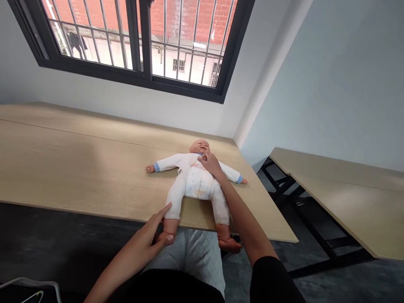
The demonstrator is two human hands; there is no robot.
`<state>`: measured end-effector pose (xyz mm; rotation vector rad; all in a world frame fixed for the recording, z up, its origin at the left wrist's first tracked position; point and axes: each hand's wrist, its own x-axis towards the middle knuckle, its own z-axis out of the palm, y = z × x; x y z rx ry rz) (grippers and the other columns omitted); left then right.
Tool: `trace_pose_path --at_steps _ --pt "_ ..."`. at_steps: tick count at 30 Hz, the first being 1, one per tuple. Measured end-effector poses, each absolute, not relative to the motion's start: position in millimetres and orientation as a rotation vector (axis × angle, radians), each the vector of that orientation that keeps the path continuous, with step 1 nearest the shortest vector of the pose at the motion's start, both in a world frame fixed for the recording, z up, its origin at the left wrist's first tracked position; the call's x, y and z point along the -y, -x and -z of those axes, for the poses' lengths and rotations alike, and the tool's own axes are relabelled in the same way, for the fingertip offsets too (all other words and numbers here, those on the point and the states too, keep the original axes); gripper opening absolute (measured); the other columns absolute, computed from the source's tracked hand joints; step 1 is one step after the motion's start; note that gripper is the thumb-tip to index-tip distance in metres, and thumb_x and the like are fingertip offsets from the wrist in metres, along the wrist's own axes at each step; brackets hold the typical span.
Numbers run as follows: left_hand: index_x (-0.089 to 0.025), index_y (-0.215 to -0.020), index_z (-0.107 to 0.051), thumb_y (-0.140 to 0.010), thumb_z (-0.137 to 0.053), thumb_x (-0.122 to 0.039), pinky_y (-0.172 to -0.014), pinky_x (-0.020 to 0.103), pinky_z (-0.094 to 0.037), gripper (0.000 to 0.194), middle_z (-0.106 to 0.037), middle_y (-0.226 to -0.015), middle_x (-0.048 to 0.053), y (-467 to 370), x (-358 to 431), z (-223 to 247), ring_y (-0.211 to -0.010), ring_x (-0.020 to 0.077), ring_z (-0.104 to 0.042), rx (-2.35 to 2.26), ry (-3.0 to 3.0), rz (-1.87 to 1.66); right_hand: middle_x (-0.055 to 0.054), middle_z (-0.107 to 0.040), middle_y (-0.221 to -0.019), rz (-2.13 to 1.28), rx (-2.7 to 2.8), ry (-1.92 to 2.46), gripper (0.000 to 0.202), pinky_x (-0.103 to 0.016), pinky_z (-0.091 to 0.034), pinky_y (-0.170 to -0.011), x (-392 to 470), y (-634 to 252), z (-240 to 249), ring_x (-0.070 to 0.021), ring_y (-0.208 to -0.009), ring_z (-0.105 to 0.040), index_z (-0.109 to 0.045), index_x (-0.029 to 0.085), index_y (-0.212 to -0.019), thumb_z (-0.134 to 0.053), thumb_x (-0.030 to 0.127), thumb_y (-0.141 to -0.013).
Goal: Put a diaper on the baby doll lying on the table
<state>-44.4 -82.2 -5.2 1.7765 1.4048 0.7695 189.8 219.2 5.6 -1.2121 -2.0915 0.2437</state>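
A baby doll [198, 181] in a white outfit with blue cuffs lies on its back on the wooden table [78, 168], arms spread and feet over the front edge. My left hand [150, 237] rests beside the doll's lower leg on the left, thumb and fingers apart around the foot and ankle. At the doll's upper chest, just below its chin, is my right hand [210, 163], fingers curled together at the collar. Whatever those fingers pinch is too small to make out.
A barred window [186, 86] is in the wall behind the table. Another wooden table [341, 181] with black metal legs stands to the right, across a gap. White cables [38, 282] show at the bottom left. My lap is below the table edge.
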Motion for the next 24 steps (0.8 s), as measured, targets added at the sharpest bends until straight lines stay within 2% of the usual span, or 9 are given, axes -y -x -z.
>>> trace_pose_path --at_steps 3,6,10,12,14,17,21,23,24 --pt "-0.025 -0.145 -0.039 -0.093 -0.046 -0.039 -0.095 0.046 -0.049 0.054 -0.058 -0.125 0.012 40.4 80.6 3.3 -0.113 0.0301 -0.056 -1.676 -2.006 -0.817 -0.004 -0.061 -0.078 -0.256 2.059 1.218 0.023 -0.032 -0.042 -0.075 -220.4 -189.8 1.2 -0.0204 -0.077 -0.056 -0.053 0.021 -0.071 -0.056 0.037 -0.087" --pt "-0.019 -0.139 -0.048 -0.094 -0.046 -0.039 -0.100 0.049 -0.045 0.049 -0.056 -0.129 0.014 22.9 65.3 -7.5 -0.123 0.0336 -0.048 -1.840 -2.325 -0.934 -0.005 -0.062 -0.081 -0.275 2.021 1.218 0.028 -0.033 -0.043 -0.078 -222.4 -189.4 7.6 -0.0206 -0.078 -0.056 -0.052 0.021 -0.071 -0.054 0.042 -0.089" --pt "-0.023 -0.141 -0.046 -0.096 -0.046 -0.041 -0.112 0.055 -0.030 0.049 -0.045 -0.147 0.011 -21.7 13.2 -21.7 -0.142 0.0346 -0.029 -1.553 -2.777 -0.860 -0.009 -0.065 -0.087 -0.292 1.948 1.218 0.034 -0.037 -0.043 -0.084 -222.1 -189.9 14.3 -0.0237 -0.088 -0.057 -0.057 0.020 -0.081 -0.038 0.044 -0.096" --pt "-0.026 -0.141 -0.048 -0.096 -0.045 -0.045 -0.115 0.059 -0.022 0.049 -0.040 -0.153 0.009 -41.0 -21.3 -23.8 -0.144 0.0339 -0.027 -1.354 -2.920 -0.767 -0.010 -0.066 -0.092 -0.298 1.916 1.205 0.038 -0.039 -0.043 -0.089 -217.8 -194.3 16.6 -0.0241 -0.094 -0.057 -0.059 0.020 -0.085 -0.030 0.040 -0.098" --pt "-0.028 -0.141 -0.049 -0.098 -0.042 -0.043 -0.116 0.060 -0.016 0.046 -0.039 -0.153 0.009 -50.6 -54.3 -23.6 -0.144 0.0319 -0.029 -1.304 -2.952 -0.698 -0.010 -0.065 -0.093 -0.305 1.891 1.193 0.037 -0.039 -0.042 -0.093 -210.3 -204.0 18.7 -0.0238 -0.097 -0.056 -0.060 0.021 -0.085 -0.030 0.040 -0.098" --pt "-0.033 -0.141 -0.048 -0.101 -0.032 -0.047 -0.114 0.061 -0.020 0.046 -0.042 -0.152 0.006 -44.7 -93.0 -22.6 -0.144 0.0308 -0.030 -1.415 -2.748 -0.590 -0.010 -0.064 -0.096 -0.320 1.824 1.205 0.034 -0.039 -0.042 -0.095 -193.9 -230.5 21.8 -0.0243 -0.100 -0.055 -0.059 0.021 -0.085 -0.038 0.046 -0.093" --pt "-0.038 -0.143 -0.044 -0.101 -0.022 -0.051 -0.112 0.054 -0.030 0.049 -0.034 -0.156 0.001 -20.8 -120.3 -18.5 -0.146 0.0276 -0.027 -1.541 -2.402 -0.533 -0.012 -0.063 -0.103 -0.401 1.698 1.277 0.042 -0.038 -0.047 -0.086 -166.2 -280.0 24.6 -0.0237 -0.095 -0.058 -0.058 0.019 -0.093 -0.041 0.057 -0.089" --pt "-0.037 -0.144 -0.043 -0.100 -0.022 -0.053 -0.111 0.056 -0.030 0.051 -0.035 -0.156 0.003 -13.2 -124.9 -15.7 -0.145 0.0300 -0.028 -1.630 -2.315 -0.544 -0.010 -0.065 -0.095 -0.480 1.691 1.318 0.048 -0.034 -0.047 -0.077 -151.3 -303.3 25.0 -0.0222 -0.086 -0.059 -0.059 0.018 -0.090 -0.040 0.061 -0.088" --pt "-0.035 -0.145 -0.042 -0.100 -0.022 -0.053 -0.110 0.061 -0.028 0.053 -0.036 -0.155 0.006 -11.7 -125.2 -14.9 -0.145 0.0333 -0.027 -1.671 -2.285 -0.545 -0.009 -0.065 -0.088 -0.520 1.703 1.341 0.050 -0.033 -0.046 -0.073 -143.9 -312.7 25.2 -0.0214 -0.081 -0.058 -0.060 0.017 -0.085 -0.043 0.064 -0.087"
